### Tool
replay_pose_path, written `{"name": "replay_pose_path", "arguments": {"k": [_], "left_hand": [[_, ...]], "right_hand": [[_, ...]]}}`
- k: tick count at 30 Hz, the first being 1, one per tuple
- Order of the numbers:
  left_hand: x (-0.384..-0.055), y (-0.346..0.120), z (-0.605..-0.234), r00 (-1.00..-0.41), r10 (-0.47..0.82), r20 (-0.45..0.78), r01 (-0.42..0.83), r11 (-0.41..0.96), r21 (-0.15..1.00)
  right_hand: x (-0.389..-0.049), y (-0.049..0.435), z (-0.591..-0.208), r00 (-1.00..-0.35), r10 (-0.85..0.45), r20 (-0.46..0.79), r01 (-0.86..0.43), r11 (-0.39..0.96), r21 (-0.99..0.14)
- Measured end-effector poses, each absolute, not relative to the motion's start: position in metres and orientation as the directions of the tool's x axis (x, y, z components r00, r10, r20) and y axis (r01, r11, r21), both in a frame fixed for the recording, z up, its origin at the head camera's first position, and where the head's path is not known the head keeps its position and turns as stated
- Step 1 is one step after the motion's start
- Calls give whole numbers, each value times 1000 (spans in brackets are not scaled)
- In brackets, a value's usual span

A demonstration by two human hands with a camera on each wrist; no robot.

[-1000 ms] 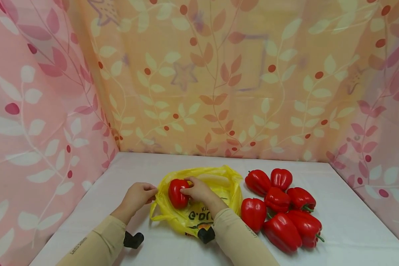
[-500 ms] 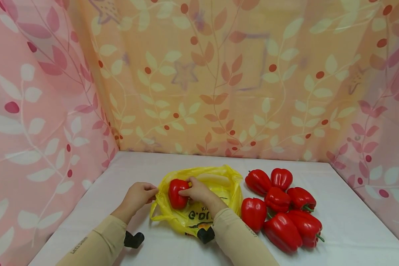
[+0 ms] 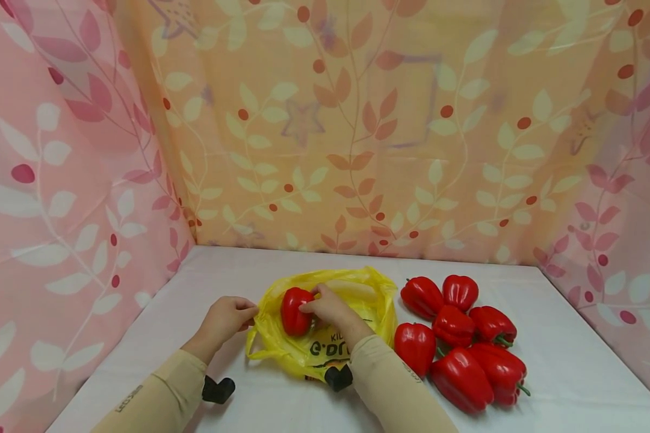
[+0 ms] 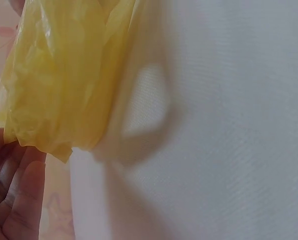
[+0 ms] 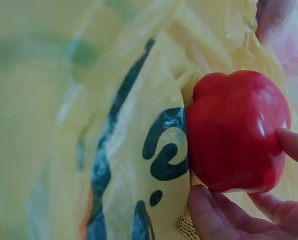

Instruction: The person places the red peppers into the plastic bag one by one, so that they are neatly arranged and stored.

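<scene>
A yellow plastic bag (image 3: 281, 352) with dark printing lies on the table, its mouth spread wide. My left hand (image 3: 224, 322) pinches the bag's left rim between thumb and fingers; the left wrist view shows the yellow film (image 4: 64, 75) at those fingertips (image 4: 34, 175). Inside the bag's opening, my right hand (image 3: 333, 310) grips a red bell pepper (image 3: 295, 311). In the right wrist view the thumb lies on one side of the pepper (image 5: 239, 130) and the fingers (image 5: 214, 220) curl under it, with the printed film right beside.
Several red bell peppers (image 3: 453, 326) with green stems lie grouped on the white table (image 3: 206, 270) to the right of the bag. One pepper (image 3: 414, 349) sits close to the bag's right side. Patterned curtains (image 3: 330, 150) enclose the back and sides.
The right hand and its bell pepper have shifted slightly right and up within the bag's opening. The left hand keeps its pinch on the rim. The loose peppers stay in place.
</scene>
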State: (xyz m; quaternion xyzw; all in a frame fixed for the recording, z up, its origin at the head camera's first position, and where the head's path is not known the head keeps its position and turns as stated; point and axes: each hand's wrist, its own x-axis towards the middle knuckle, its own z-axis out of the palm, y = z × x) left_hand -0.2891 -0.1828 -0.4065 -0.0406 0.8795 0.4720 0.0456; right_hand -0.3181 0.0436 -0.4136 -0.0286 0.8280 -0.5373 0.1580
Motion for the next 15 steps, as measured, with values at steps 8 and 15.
{"name": "replay_pose_path", "arguments": {"k": [8, 15], "left_hand": [[-290, -182, -406, -993, -26, -119, -114, 548, 829], [-291, -183, -407, -993, -26, -116, -111, 549, 828]], "right_hand": [[-319, 42, -415, -963, -187, -192, 71, 514, -855], [-320, 47, -411, -955, -216, -202, 59, 530, -846]]}}
